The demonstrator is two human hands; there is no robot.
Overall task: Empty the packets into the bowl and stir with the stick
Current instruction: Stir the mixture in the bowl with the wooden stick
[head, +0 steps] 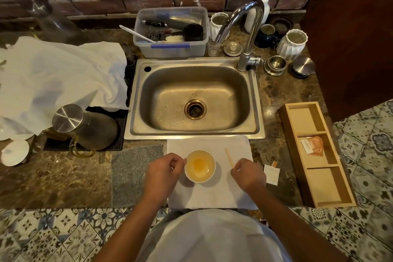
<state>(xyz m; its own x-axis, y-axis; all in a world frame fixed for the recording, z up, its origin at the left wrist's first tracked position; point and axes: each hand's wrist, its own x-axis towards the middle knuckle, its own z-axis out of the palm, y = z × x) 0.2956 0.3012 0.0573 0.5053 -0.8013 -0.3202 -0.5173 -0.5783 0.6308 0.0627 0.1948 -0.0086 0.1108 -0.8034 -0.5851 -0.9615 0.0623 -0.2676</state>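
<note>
A small white bowl (200, 166) with yellowish powder or liquid at its bottom sits on a white cloth (212, 195) in front of the sink. My left hand (162, 173) has its fingertips at the bowl's left rim, fingers curled. A thin wooden stick (229, 156) lies on the cloth right of the bowl; my right hand (247, 173) pinches its near end. A white packet (271, 173) lies on the counter just right of the cloth. Another orange and white packet (314, 145) lies in the middle compartment of a wooden tray (297, 155).
The steel sink (194, 100) with its tap (244, 34) is behind the cloth. A grey mat (131, 174) lies left of it. A metal-lidded jug (85, 127) stands at the left, a plastic bin (171, 32) behind the sink, and white pots (292, 43) at the back right.
</note>
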